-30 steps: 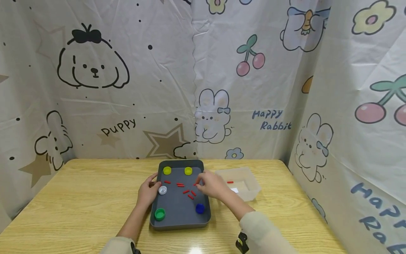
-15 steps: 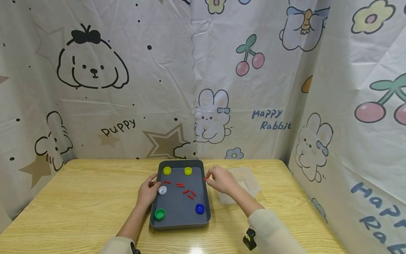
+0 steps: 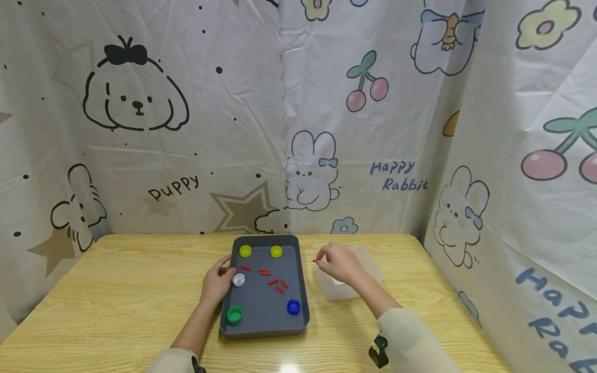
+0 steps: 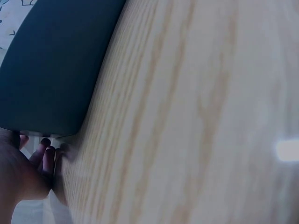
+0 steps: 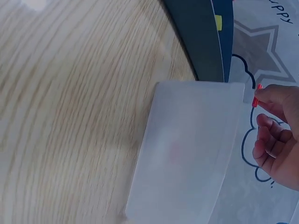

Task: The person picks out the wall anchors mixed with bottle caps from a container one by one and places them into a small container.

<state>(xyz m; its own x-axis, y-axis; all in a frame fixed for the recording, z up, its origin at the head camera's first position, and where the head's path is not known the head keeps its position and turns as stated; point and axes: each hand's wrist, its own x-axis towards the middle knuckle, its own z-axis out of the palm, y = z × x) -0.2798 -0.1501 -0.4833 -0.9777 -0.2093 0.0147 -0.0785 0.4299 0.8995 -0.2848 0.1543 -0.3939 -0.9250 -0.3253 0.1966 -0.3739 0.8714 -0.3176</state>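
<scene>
Right hand (image 3: 339, 263) pinches one red stick (image 5: 257, 95) by its fingertips, held up by the translucent bin's (image 3: 330, 291) left edge, on the gray tray (image 3: 262, 308) side, while left hand (image 3: 217, 284) grips the tray's left rim.

"PUPPY" (image 3: 174, 187) on printed cloth (image 3: 233, 160), "Happy Rabbit" (image 3: 399, 176) farther right, probably "Happy Rabbit" again (image 3: 559, 318), cropped

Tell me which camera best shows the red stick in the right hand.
The right wrist view: the red stick looks largest there, pinched by the right hand. The head view shows only a small red bit; the left wrist view shows none of it.
</scene>
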